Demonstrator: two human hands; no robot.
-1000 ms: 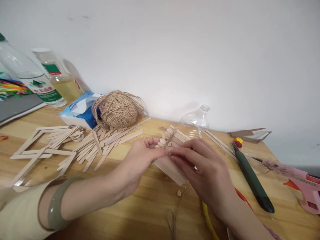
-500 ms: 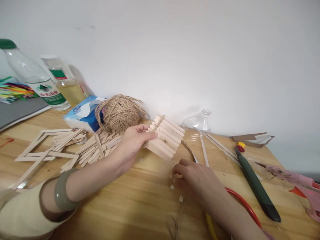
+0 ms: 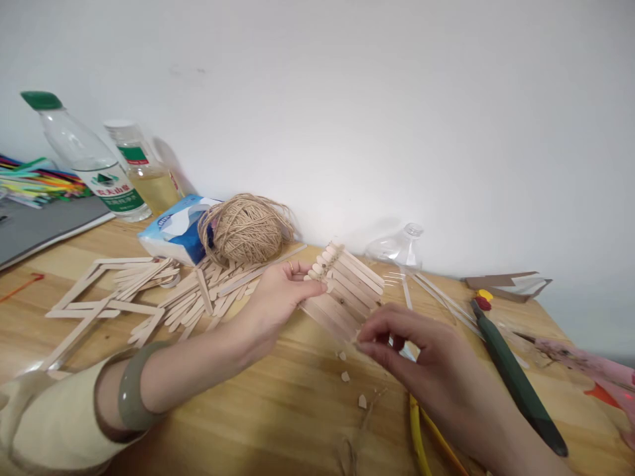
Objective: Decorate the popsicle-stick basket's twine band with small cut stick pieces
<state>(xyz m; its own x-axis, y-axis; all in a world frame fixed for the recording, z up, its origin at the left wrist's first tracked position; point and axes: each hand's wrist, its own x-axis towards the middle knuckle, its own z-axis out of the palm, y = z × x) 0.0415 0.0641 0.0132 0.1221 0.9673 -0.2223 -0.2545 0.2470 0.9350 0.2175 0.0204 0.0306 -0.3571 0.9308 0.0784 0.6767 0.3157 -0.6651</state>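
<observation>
Left hand: clamped on the stick panel, thumb on top at its left edge, fingers partly hidden behind. Panel is flat wooden sticks side by side, rounded ends showing, twine across near the held end. It's above the table, between the 2 hands, tilted

Right hand: thumb and forefinger together at the panel's near right corner. Can't tell if they pinch the panel or just touch it

Around it:
- 3 small wood chips on the table, near side of the panel
- twine ball against the blue-and-white pack, 2 bottles beyond the pack to the left
- loose sticks piled in front of the ball, zigzag of sticks left of that
- clear plastic bottle piece by the wall
- dark green handled tool right of the right hand, pink glue gun beyond it, partly out of view
- yellow curved handle partly under the right forearm
</observation>
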